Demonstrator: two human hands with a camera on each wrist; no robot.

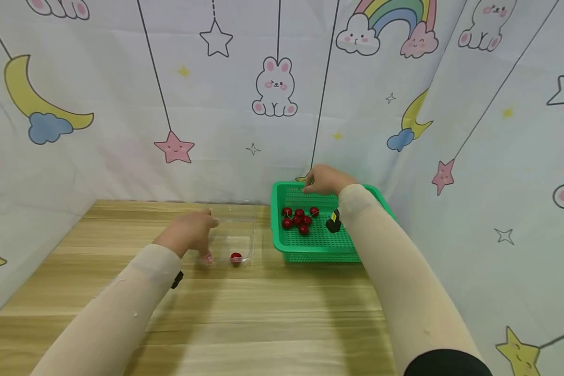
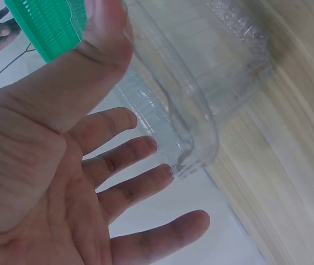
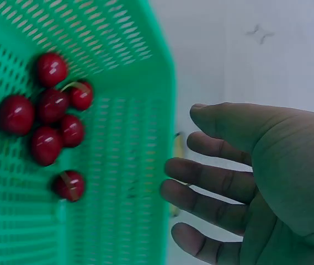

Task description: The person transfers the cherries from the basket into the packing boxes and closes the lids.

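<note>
A clear plastic box [image 1: 232,240] sits on the wooden table with one cherry [image 1: 235,259] at its near edge. My left hand [image 1: 190,232] is at the box's left side; in the left wrist view the thumb lies over the clear wall [image 2: 201,110] and the fingers, fairly straight, touch or nearly touch its edge. To the right stands a green basket [image 1: 324,249] holding several dark red cherries [image 1: 297,220]. Over the basket's far rim hovers my right hand [image 1: 328,180], fingers loosely bent, nothing between them in the right wrist view.
White cloth printed with stars, moons and rabbits [image 1: 274,89] hangs right behind the table and along both sides. The wooden tabletop [image 1: 263,318] stretches in front of the box and the basket.
</note>
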